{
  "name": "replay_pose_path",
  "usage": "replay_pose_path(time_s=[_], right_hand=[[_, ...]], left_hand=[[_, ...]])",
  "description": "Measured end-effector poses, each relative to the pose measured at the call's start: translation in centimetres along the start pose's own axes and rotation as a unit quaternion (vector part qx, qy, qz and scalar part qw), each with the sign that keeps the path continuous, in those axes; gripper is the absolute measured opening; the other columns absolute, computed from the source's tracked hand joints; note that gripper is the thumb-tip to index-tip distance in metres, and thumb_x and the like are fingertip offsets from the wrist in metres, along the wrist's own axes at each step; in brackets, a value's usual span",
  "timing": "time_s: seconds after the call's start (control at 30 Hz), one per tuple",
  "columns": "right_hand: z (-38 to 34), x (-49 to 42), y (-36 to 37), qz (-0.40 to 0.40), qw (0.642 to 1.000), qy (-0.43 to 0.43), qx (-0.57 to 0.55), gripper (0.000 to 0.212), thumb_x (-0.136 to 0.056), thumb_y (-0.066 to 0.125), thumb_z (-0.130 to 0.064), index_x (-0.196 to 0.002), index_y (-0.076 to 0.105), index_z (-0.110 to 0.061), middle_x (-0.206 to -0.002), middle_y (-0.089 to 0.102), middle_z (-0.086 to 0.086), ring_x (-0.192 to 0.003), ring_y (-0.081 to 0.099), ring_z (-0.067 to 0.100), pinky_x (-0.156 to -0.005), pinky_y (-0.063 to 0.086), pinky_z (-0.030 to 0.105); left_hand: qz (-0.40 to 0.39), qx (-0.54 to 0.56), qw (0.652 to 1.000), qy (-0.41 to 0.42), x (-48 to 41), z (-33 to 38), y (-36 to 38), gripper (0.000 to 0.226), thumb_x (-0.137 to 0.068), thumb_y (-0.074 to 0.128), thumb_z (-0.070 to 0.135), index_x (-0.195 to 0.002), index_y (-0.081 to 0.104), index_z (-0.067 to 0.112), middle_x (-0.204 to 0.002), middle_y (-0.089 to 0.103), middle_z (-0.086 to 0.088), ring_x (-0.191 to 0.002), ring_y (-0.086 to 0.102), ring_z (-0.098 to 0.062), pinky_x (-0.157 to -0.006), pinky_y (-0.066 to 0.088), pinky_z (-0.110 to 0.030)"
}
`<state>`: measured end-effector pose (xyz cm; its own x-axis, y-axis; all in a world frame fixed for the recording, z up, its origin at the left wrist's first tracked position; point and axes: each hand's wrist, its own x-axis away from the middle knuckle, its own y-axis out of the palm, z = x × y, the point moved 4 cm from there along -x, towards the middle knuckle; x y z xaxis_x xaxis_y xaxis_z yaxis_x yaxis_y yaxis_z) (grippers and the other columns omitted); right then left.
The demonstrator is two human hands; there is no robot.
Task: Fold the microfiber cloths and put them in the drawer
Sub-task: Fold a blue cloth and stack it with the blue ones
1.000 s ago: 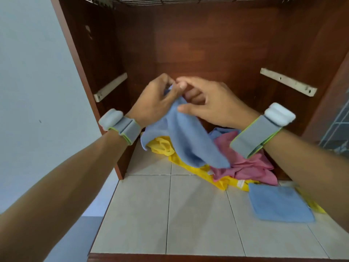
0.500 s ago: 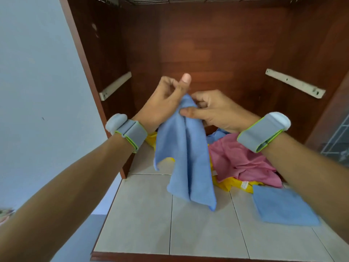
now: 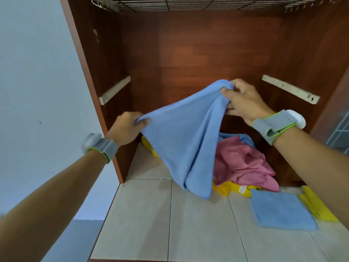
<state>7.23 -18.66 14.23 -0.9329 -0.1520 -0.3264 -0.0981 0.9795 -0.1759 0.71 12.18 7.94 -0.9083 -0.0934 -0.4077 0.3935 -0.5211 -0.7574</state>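
A blue microfiber cloth point(image 3: 181, 140) hangs stretched in the air between both hands. My left hand point(image 3: 128, 129) pinches its lower left corner. My right hand point(image 3: 243, 101) grips its upper right corner, higher up. The cloth's bottom tip hangs just above the tiled shelf point(image 3: 143, 220). Behind it lies a heap with a pink cloth point(image 3: 243, 167), a yellow cloth point(image 3: 224, 190) and a bit of another blue one. A folded blue cloth point(image 3: 281, 210) lies flat at the right, next to a folded yellow cloth point(image 3: 317, 207).
All of this sits inside a brown wooden cabinet point(image 3: 207, 59) with white rails point(image 3: 114, 90) on both side walls and a wire rack point(image 3: 188, 3) overhead. A pale wall point(image 3: 37, 91) is at the left.
My hands have moved apart: the left went down and left, the right went right. The blue cloth, which was bunched between them, is now spread out and lifted clear of the heap.
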Motion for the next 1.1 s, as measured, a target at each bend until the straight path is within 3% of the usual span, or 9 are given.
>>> replay_pose_path(time_s=[0.13, 0.23, 0.3, 0.37, 0.47, 0.57, 0.7, 0.83, 1.1], right_hand=[[-1.7, 0.1, -1.4, 0.043, 0.997, -0.018, -0.056, 0.008, -0.094, 0.055, -0.022, -0.093, 0.063, -0.021, -0.085, 0.063, 0.001, -0.071, 0.063, 0.011, -0.068, 0.054, 0.028], [-1.0, 2.0, -1.6, 0.020, 0.997, -0.046, -0.056, 0.038, -0.091, 0.060, -0.045, -0.098, 0.065, -0.008, -0.088, 0.061, 0.005, -0.078, 0.058, 0.015, -0.068, 0.050, 0.032], [0.8, 3.9, -2.0, 0.013, 0.997, -0.075, 0.002, 0.047, -0.089, 0.061, -0.049, -0.090, 0.058, -0.002, -0.078, 0.051, 0.006, -0.072, 0.049, 0.016, -0.063, 0.042, 0.032], [3.6, 6.1, -2.2, 0.009, 0.992, -0.096, 0.080, 0.031, -0.095, 0.059, -0.036, -0.083, 0.055, -0.008, -0.070, 0.046, -0.003, -0.065, 0.042, 0.004, -0.056, 0.036, 0.024], [9.3, 10.0, -1.7, -0.030, 0.991, -0.037, 0.125, 0.030, -0.097, 0.056, -0.030, -0.084, 0.055, -0.003, -0.071, 0.045, -0.001, -0.061, 0.038, -0.001, -0.054, 0.034, 0.018], [15.2, 14.1, -1.3, -0.076, 0.982, 0.042, 0.166, 0.045, -0.091, 0.055, -0.046, -0.082, 0.054, -0.002, -0.072, 0.048, 0.001, -0.068, 0.044, 0.009, -0.060, 0.036, 0.031], [20.7, 19.1, -1.0, -0.141, 0.960, 0.104, 0.220, 0.046, -0.091, 0.051, -0.052, -0.086, 0.052, -0.006, -0.072, 0.047, -0.002, -0.068, 0.046, 0.009, -0.064, 0.042, 0.039], [22.1, 22.7, -1.1, -0.236, 0.938, 0.158, 0.197, 0.040, -0.095, 0.053, -0.042, -0.079, 0.045, -0.006, -0.070, 0.039, -0.005, -0.066, 0.042, 0.008, -0.062, 0.031, 0.032], [20.6, 16.4, 0.4, -0.055, 0.950, 0.026, 0.307, 0.030, -0.096, 0.056, -0.031, -0.074, 0.050, -0.010, -0.056, 0.041, -0.002, -0.056, 0.042, 0.014, -0.058, 0.039, 0.039]], left_hand=[[0.058, 0.305, 0.950, 0.002, -0.1, 2.3, -3.7, 0.024, -0.101, 0.053, 0.024, -0.112, 0.067, 0.007, -0.110, 0.068, -0.020, -0.102, 0.066, -0.025, -0.093, 0.055, -0.044], [0.058, 0.347, 0.935, 0.039, 1.6, 4.7, -5.4, 0.027, -0.104, 0.043, 0.028, -0.120, 0.064, 0.024, -0.117, 0.070, -0.005, -0.109, 0.066, -0.013, -0.087, 0.057, -0.029], [0.041, 0.339, 0.939, 0.044, 3.2, 4.7, -5.0, 0.029, -0.104, 0.041, 0.034, -0.120, 0.065, 0.029, -0.118, 0.071, -0.004, -0.111, 0.067, -0.018, -0.087, 0.058, -0.034], [0.029, 0.300, 0.953, 0.030, 5.1, 3.4, -3.1, 0.035, -0.104, 0.040, 0.040, -0.118, 0.068, 0.024, -0.115, 0.072, -0.003, -0.112, 0.066, -0.022, -0.092, 0.056, -0.042], [0.000, 0.265, 0.964, -0.024, 9.4, 0.1, 1.9, 0.038, -0.102, 0.042, 0.041, -0.115, 0.068, 0.017, -0.111, 0.074, 0.001, -0.109, 0.067, -0.015, -0.098, 0.052, -0.039], [-0.037, 0.168, 0.983, -0.068, 14.2, -4.0, 7.1, 0.052, -0.097, 0.037, 0.059, -0.103, 0.067, 0.017, -0.096, 0.073, -0.001, -0.095, 0.067, -0.013, -0.090, 0.051, -0.044], [-0.089, 0.099, 0.987, -0.094, 19.6, -5.4, 10.4, 0.038, -0.100, 0.036, 0.048, -0.074, 0.049, 0.025, -0.067, 0.060, 0.019, -0.063, 0.056, -0.001, -0.060, 0.039, -0.024], [-0.159, 0.106, 0.976, -0.103, 23.2, -4.3, 10.4, 0.027, -0.102, 0.042, 0.033, -0.076, 0.045, 0.031, -0.071, 0.061, 0.030, -0.067, 0.059, 0.003, -0.059, 0.041, -0.014], [-0.010, 0.035, 0.991, -0.131, 17.4, -7.5, 11.3, 0.027, -0.099, 0.048, 0.035, -0.080, 0.052, 0.016, -0.069, 0.060, -0.001, -0.068, 0.058, -0.022, -0.064, 0.042, -0.037]])
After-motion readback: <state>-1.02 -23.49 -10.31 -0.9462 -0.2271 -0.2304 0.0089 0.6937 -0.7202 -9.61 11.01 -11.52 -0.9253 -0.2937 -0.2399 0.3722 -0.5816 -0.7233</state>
